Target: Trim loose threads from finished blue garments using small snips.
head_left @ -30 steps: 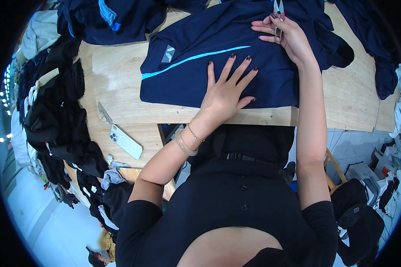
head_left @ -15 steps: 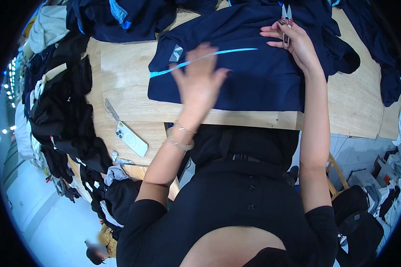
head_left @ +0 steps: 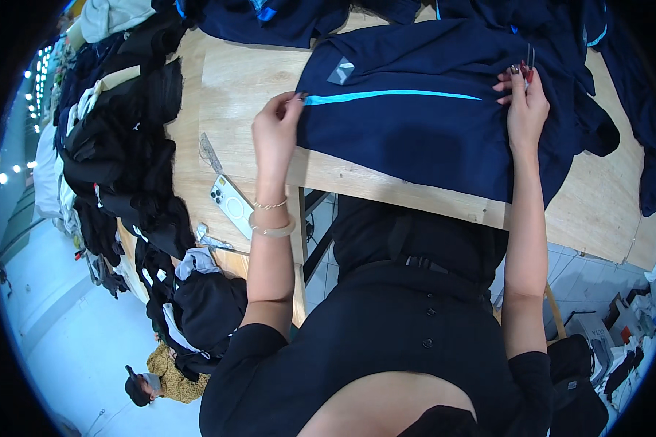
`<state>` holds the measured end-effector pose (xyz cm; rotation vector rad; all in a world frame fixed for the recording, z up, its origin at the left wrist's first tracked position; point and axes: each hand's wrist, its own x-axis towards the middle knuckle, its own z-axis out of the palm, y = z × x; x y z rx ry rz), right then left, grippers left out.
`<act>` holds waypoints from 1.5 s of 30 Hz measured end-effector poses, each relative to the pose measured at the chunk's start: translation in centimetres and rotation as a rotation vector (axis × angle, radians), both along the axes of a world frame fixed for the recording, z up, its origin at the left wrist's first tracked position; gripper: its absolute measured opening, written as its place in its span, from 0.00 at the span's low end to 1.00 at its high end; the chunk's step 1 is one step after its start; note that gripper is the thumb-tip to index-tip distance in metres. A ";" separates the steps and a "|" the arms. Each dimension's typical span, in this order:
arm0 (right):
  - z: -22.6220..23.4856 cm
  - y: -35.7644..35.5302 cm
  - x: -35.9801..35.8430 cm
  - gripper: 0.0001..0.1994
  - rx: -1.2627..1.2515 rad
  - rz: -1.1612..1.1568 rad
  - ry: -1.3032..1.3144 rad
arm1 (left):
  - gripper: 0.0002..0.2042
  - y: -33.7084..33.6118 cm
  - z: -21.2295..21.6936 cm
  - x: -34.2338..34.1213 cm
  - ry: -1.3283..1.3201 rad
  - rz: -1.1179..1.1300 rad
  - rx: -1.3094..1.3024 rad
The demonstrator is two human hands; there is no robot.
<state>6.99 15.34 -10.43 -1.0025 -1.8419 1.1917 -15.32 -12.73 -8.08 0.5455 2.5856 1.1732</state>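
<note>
Garment [head_left: 408, 146]: navy, spread on the counter [head_left: 248, 80]; long axis roughly left to right, straight end leftward.
Stripe [head_left: 393, 94]: turquoise, lengthwise, narrowing rightward.
Left hand [head_left: 275, 138]: fingers pinching the stripe's wide end.
Right hand [head_left: 526, 116]: fingers grasping snips [head_left: 530, 60], blades pointing away; forearm crosses the cloth.
Surroundings: phone [head_left: 233, 206] near left; navy clothing [head_left: 270, 25] beyond.

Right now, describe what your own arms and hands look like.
Both arms have short black sleeves and bare forearms. The left hand has a thin gold-toned bracelet at its wrist and, below that, a thicker pale bangle. The right hand has dark-painted nails and no bracelet.
</note>
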 end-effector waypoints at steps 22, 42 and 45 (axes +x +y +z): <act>9.2 -6.0 -2.5 0.07 -0.065 0.440 0.171 | 0.10 5.4 7.4 3.8 -0.763 -0.265 0.678; 14.8 3.0 11.1 0.05 -0.098 -0.278 0.476 | 0.14 13.8 6.6 3.7 0.041 -0.978 0.063; 14.7 4.1 14.0 0.04 -0.117 -0.349 0.478 | 0.09 15.1 5.5 3.6 -0.216 -0.947 0.319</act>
